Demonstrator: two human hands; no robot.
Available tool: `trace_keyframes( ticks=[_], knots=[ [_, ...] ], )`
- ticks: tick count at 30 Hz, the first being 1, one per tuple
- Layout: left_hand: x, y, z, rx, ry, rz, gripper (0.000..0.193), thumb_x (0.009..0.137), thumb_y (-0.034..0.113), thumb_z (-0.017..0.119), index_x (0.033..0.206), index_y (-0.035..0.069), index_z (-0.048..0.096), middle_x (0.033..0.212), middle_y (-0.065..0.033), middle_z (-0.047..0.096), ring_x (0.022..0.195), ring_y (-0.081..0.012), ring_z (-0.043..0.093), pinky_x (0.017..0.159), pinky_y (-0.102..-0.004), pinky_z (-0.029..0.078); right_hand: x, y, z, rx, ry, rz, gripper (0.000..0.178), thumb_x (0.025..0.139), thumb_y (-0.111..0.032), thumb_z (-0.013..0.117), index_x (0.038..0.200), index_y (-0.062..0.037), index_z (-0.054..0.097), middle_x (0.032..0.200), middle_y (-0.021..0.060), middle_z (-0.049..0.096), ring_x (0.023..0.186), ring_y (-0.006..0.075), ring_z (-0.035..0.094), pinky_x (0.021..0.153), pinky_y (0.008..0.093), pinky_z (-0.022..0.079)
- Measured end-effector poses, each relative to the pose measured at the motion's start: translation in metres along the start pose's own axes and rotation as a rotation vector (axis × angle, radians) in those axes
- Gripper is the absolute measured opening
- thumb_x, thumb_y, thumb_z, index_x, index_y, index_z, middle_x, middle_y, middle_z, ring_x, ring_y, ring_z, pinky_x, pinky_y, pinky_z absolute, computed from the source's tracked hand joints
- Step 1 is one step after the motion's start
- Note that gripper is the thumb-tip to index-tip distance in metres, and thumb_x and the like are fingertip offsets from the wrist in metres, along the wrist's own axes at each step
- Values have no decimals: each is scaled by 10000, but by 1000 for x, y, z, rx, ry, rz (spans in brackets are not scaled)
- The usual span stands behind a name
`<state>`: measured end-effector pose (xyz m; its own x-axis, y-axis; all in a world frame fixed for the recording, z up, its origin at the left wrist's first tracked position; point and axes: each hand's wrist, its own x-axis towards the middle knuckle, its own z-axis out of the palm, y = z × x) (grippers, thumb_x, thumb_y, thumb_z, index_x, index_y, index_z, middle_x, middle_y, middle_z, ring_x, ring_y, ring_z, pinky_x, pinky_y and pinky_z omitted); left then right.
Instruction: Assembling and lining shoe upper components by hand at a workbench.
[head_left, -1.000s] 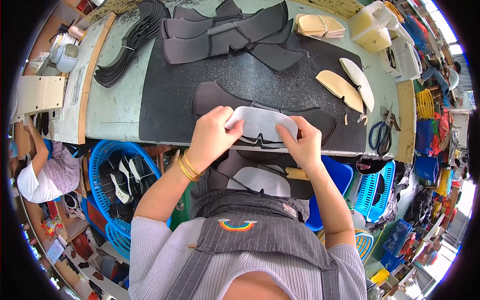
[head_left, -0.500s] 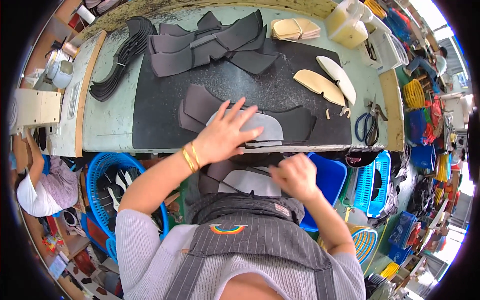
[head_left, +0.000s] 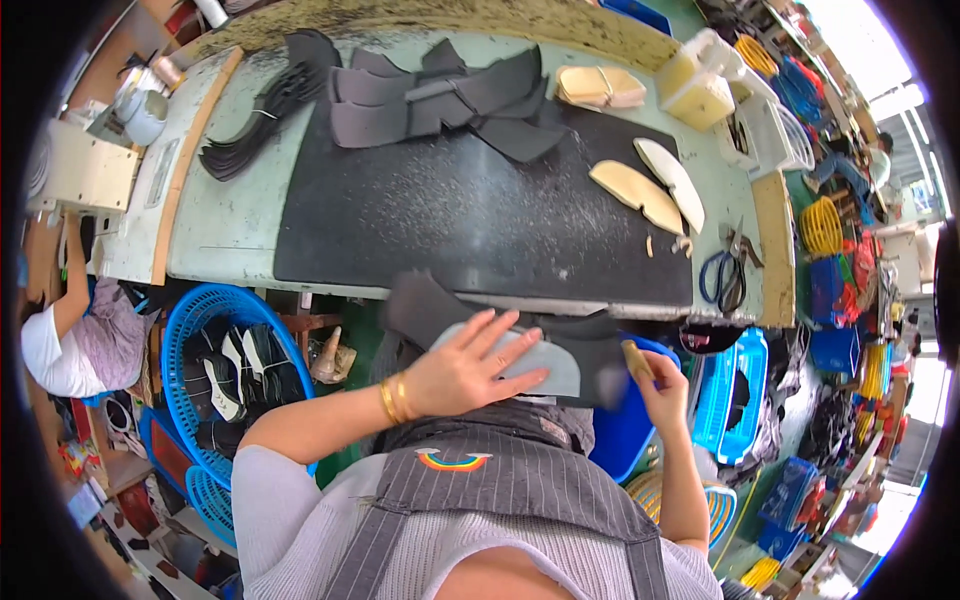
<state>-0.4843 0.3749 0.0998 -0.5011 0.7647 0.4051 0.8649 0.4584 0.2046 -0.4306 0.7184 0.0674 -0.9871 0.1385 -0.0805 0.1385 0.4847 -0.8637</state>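
1. Resting flat, fingers spread, the left grip (head_left: 460, 372) covers part of a rounded grey patch (head_left: 562, 365) on a dark curved panel (head_left: 413, 308), just off the near edge of the black mat (head_left: 350, 240), apparently steadying both.
2. Off the mat's near right corner, the right grip (head_left: 664, 385) pinches a tan stick (head_left: 633, 356), likely for control.
3. Scissors (head_left: 736, 255) lie right of the mat, presumably within reach.

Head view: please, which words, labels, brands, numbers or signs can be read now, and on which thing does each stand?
No text can be read clearly.
Apron: rainbow, a picture without words.
Grey piece under the left hand: no lettering visible.
Green tabletop: thin line, any markings too small to read.
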Motion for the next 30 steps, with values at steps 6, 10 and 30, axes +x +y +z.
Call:
trace_keyframes(
  ticks=[6,10,30],
  knots=[
    [-32,3,31,31,-258,-116,337,806,283,545,1116,154,577,1180,-147,557,1055,-375,544,898,-493,440,75,-66,-25,-646,186,-318,144,779,-111,659,884,-17,632,835,143,615,803,320,585,711,385,471],
    [61,-76,-44,-748,-200,-372,234,798,178,622,977,29,600,928,-148,612,821,-325,608,724,-402,489,169,-102,39,-773,204,-710,264,789,-82,614,1036,4,578,992,141,592,940,346,538,800,397,457],
    [153,-102,21,-80,268,2,550,800,457,601,944,-74,595,1073,-208,592,1031,-327,539,931,-395,378,246,-71,46,109,-31,-22,123,780,-99,700,847,-4,659,677,-18,594,610,44,498,527,210,397]
  ],
)
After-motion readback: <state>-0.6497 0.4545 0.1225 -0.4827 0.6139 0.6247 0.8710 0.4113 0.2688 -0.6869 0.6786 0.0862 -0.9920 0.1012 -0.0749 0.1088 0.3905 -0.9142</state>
